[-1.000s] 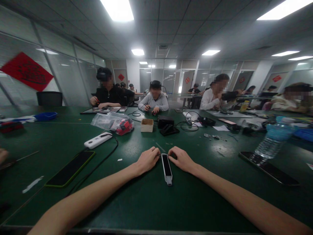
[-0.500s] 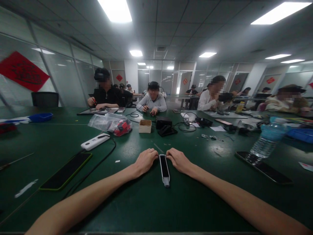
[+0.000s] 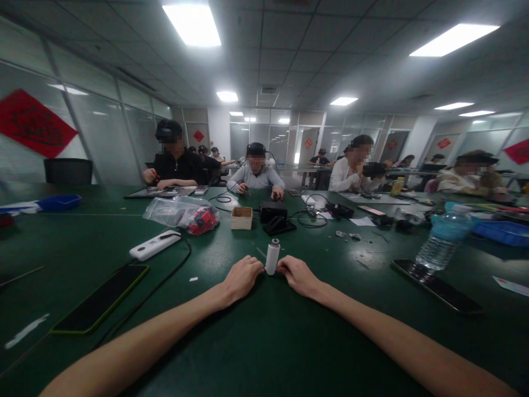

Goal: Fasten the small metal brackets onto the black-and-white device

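A small white stick-shaped device (image 3: 272,257) stands on end on the green table (image 3: 264,342), its grey tip pointing up. My left hand (image 3: 242,277) pinches its lower part from the left. From the right, my right hand (image 3: 298,274) grips the same lower end with closed fingers. Both forearms stretch out from the near edge of the table.
A dark phone in a green case (image 3: 99,299), a white power bank (image 3: 155,245) with a black cable, a plastic bag (image 3: 182,212) and a small cardboard box (image 3: 242,217) lie left and ahead. A water bottle (image 3: 444,236) and another phone (image 3: 437,285) are right. Several people sit across the table.
The device lay flat between my hands, dark face up. Both hands have tipped it upright, so its white back faces me and its tip points up.
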`<state>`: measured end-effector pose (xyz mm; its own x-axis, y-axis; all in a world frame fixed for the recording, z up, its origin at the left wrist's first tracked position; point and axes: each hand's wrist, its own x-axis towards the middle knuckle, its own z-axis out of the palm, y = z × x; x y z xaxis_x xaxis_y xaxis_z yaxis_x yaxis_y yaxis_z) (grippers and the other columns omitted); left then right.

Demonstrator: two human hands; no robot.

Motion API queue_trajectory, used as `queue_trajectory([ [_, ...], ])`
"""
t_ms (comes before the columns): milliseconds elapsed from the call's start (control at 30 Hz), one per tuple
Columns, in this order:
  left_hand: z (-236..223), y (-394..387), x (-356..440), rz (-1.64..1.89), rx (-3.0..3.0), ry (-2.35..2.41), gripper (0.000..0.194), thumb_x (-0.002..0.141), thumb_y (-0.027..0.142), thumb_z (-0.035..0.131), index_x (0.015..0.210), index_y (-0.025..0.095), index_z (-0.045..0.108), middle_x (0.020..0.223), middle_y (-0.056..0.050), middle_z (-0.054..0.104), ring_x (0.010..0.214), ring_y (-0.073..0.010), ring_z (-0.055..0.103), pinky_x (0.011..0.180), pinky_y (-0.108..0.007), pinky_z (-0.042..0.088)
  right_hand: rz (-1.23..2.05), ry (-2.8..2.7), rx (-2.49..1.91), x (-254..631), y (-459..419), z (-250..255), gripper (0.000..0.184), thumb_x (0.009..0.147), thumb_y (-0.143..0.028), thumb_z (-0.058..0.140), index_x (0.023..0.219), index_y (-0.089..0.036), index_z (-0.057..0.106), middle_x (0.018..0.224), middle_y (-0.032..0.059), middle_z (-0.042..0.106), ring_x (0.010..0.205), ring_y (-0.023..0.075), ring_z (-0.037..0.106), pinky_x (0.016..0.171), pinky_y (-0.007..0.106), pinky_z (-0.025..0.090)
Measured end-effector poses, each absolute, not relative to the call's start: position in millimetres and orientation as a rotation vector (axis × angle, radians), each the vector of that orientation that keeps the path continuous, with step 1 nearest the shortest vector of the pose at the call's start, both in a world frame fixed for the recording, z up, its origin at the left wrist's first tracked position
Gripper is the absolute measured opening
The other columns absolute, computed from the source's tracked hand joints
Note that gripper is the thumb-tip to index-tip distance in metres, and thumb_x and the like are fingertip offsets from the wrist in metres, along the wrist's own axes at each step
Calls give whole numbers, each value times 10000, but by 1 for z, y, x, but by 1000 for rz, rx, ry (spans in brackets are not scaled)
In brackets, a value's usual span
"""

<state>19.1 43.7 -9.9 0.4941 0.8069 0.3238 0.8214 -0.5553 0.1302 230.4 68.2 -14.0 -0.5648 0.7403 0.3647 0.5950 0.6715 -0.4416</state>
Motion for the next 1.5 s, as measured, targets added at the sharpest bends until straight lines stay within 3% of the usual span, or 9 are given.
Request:
queue_trajectory([
  [733, -9, 44, 20, -554, -2679, -1493, 229, 939, 260, 374, 920, 182, 588, 896, -35, 589, 854, -165, 543, 762, -267, 422, 288, -2343, -1009, 230, 67, -15, 79, 839, -238, 526, 883, -184, 562, 848, 35, 575, 754, 155, 537, 676, 278, 451],
  [867, -7, 43, 20, -566, -2680, -1517, 208, 934, 257, 383, 926, 185, 579, 906, -33, 585, 860, -166, 543, 756, -267, 424, 135, -2288, -1126, 243, 86, -18, 174, 867, -316, 470, 955, -185, 545, 936, 58, 584, 858, 181, 534, 774, 312, 436],
  [1000, -5, 42, 19, -559, -2692, -1532, 209, 933, 269, 386, 945, 187, 577, 919, -34, 582, 861, -168, 543, 745, -267, 426, -40, -2066, -1664, 281, 135, -28, 341, 870, -445, 423, 1056, -188, 548, 1089, 90, 566, 1035, 231, 490, 880, 355, 391],
  [1133, -4, 41, 20, -534, -2695, -1555, 211, 931, 265, 389, 953, 184, 582, 923, -39, 582, 862, -169, 544, 738, -266, 428, -95, -1781, -1983, 338, 182, -39, 525, 848, -476, 408, 1193, -89, 488, 1237, 217, 459, 1180, 356, 373, 945, 491, 304],
  [1300, -3, 40, 21, -550, -2683, -1556, 206, 928, 259, 392, 944, 181, 583, 921, -38, 587, 866, -173, 546, 746, -275, 430, -95, -1442, -2249, 403, 216, -43, 689, 825, -555, 350, 1264, -28, 414, 1319, 286, 355, 1261, 410, 259, 995, 553, 192],
  [1500, -2, 39, 22, -563, -2696, -1577, 193, 919, 272, 410, 945, 187, 581, 925, -28, 588, 834, -165, 550, 712, -271, 437, 50, -1217, -2416, 449, 248, -44, 834, 790, -639, 280, 1321, 2, 339, 1310, 351, 343, 1241, 454, 298, 920, 620, 253],
])
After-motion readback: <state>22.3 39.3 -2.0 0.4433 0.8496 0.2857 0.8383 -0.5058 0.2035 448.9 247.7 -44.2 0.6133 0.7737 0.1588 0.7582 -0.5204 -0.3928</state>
